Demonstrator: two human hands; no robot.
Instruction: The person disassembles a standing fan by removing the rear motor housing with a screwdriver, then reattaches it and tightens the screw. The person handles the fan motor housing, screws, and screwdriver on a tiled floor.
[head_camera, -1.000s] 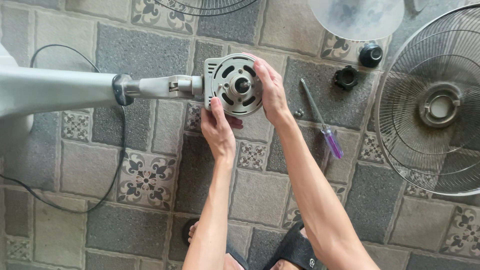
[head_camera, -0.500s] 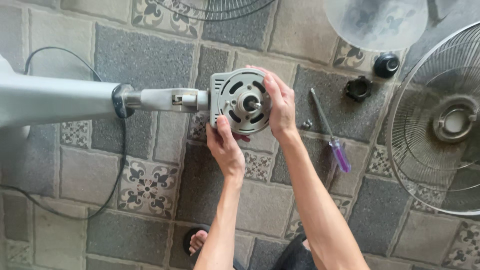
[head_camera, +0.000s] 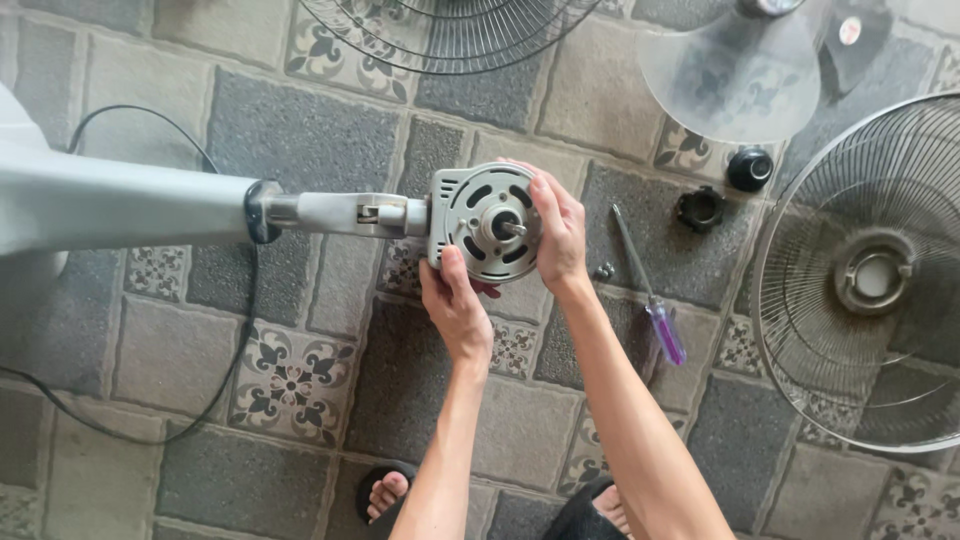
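A grey round fan motor housing (head_camera: 478, 218) with a metal shaft at its middle sits at the end of the fan's pole (head_camera: 340, 213), which lies flat over the tiled floor. My left hand (head_camera: 455, 305) grips the housing's lower edge from below. My right hand (head_camera: 558, 232) wraps around its right side, fingers over the rim. Both hands hold the housing face up toward me.
A purple-handled screwdriver (head_camera: 650, 290) and a small screw (head_camera: 604, 270) lie right of my arm. Two black plastic nuts (head_camera: 700, 208) (head_camera: 750, 168), a clear fan blade (head_camera: 740, 70) and wire grilles (head_camera: 870, 275) (head_camera: 450, 30) lie around. A black cable (head_camera: 215, 395) loops left. My sandalled feet (head_camera: 385, 493) are below.
The view has drifted so the motor housing sits a little lower and further right in frame. My hands keep the same grip on it.
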